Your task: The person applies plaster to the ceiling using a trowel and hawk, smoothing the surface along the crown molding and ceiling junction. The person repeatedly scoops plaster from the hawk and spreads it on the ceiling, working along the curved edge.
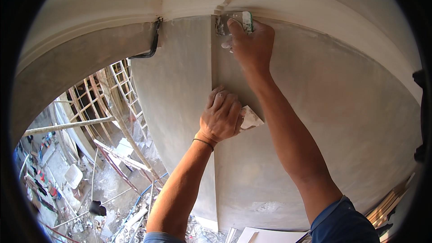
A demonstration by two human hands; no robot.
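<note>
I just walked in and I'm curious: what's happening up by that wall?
A person's right hand holds a flat tool with a green-and-white handle at the smooth grey wall, just under the curved cream moulding. Lower down, the left hand grips a thin, pale-smeared flat plate near the wall's vertical edge.

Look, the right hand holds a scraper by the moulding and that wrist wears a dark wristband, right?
Not quite: the head view shows the dark wristband on the left wrist. The right hand does hold a green-edged scraper by the moulding.
</note>
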